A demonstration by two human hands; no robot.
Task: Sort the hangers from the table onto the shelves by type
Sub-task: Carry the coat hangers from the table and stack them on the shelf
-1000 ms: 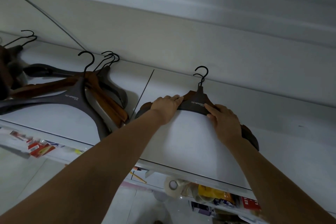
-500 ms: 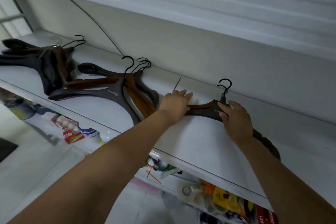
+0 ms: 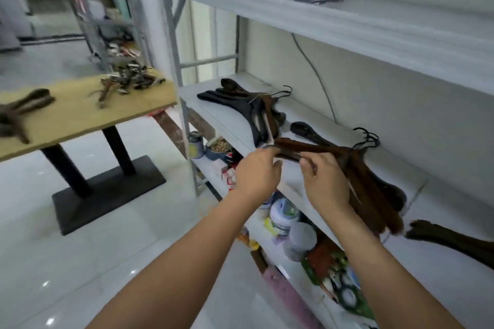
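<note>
Pale floor tiles surround a yellow-topped table (image 3: 80, 115) at left, with blurred hangers (image 3: 128, 82) heaped on it. At the white middle shelf (image 3: 211, 112), the left hand (image 3: 256, 176) and right hand (image 3: 326, 184) each pinch one arm of the stacked brown wooden hangers (image 3: 374, 192).

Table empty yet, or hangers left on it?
Not empty. The table holds dark hangers at its left end and a tangled pile at its far edge.
</note>
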